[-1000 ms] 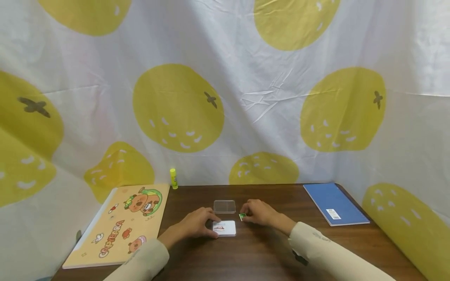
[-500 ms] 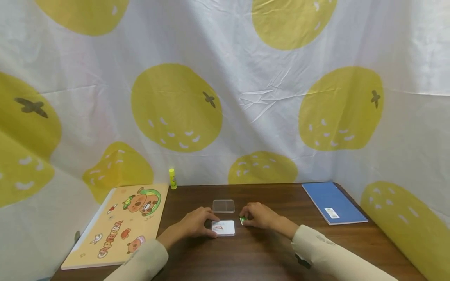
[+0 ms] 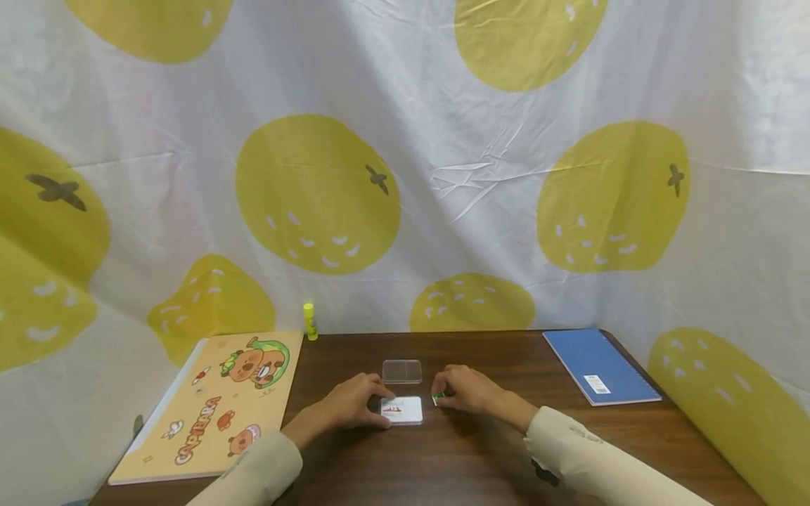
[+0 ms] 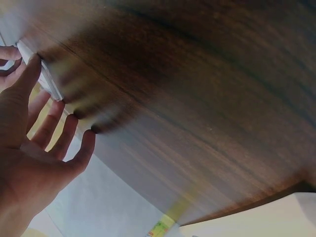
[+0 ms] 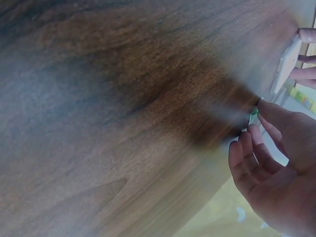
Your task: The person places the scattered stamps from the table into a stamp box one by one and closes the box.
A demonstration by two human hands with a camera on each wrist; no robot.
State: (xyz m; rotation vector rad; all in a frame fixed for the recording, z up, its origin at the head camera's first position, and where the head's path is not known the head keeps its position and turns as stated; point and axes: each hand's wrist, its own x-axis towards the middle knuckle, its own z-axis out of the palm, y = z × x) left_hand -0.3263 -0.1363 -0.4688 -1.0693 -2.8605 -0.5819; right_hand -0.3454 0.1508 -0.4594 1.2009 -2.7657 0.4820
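Observation:
In the head view a small clear case (image 3: 408, 410) with a white, red-printed card inside lies flat on the table. My left hand (image 3: 351, 402) grips its left end, thumb on the near edge and fingers on the far one. The left wrist view shows the same case (image 4: 48, 81) between thumb and fingertips. Just to the right, my right hand (image 3: 470, 390) pinches a small green-and-white piece (image 3: 438, 398) low over the table; its exact kind is unclear. Fingers mostly cover that green piece (image 5: 254, 117) in the right wrist view. A clear plastic lid (image 3: 402, 371) lies behind the case.
On the left lies a large tan capybara-printed pad (image 3: 209, 414). A yellow glue stick (image 3: 310, 322) stands at the back edge. At the right rear is a blue notebook (image 3: 598, 365). A fruit-patterned curtain (image 3: 443, 232) borders the dark wooden table (image 3: 481, 464).
My right hand has shifted slightly nearer and turned the green piece, so less of its face shows. My left hand keeps its grip on the case.

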